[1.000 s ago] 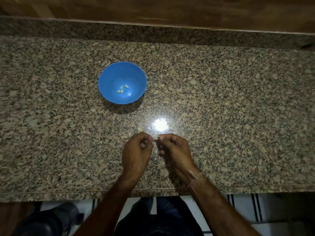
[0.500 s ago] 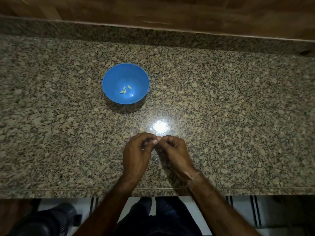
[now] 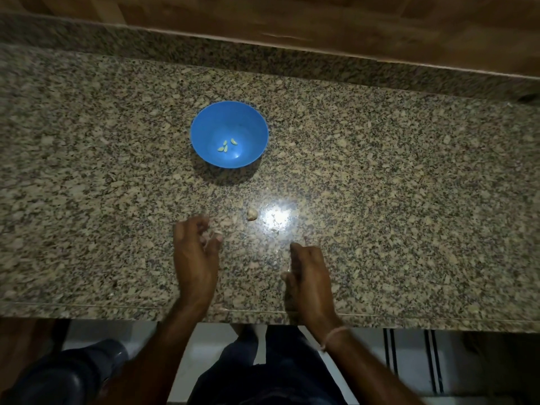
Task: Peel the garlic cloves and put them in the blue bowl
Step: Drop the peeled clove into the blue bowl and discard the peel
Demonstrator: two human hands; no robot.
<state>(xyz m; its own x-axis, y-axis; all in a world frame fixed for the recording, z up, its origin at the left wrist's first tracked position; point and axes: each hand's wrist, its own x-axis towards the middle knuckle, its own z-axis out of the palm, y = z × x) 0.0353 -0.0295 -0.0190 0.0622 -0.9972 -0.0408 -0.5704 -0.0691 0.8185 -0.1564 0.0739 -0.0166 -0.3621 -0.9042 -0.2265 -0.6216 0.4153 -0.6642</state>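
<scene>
The blue bowl (image 3: 204,124) stands on the granite counter and holds three peeled garlic cloves (image 3: 225,145). One unpeeled garlic clove (image 3: 252,213) lies on the counter below the bowl, beside a bright glare spot. My left hand (image 3: 195,255) is left of that clove, blurred, with fingers curled and thumb close to them; a small pale bit shows at its fingertips. My right hand (image 3: 310,274) is near the counter's front edge with its fingers curled inward. Whatever is inside it is hidden.
The granite counter (image 3: 394,200) runs the full width, with a raised granite strip and wood panelling behind it. Its front edge (image 3: 409,318) crosses just below my wrists. The floor and my legs show beneath.
My hands were joined at the fingertips over the counter; they have since pulled apart, the left going left, the right going right and back. A clove on the counter has come into view.
</scene>
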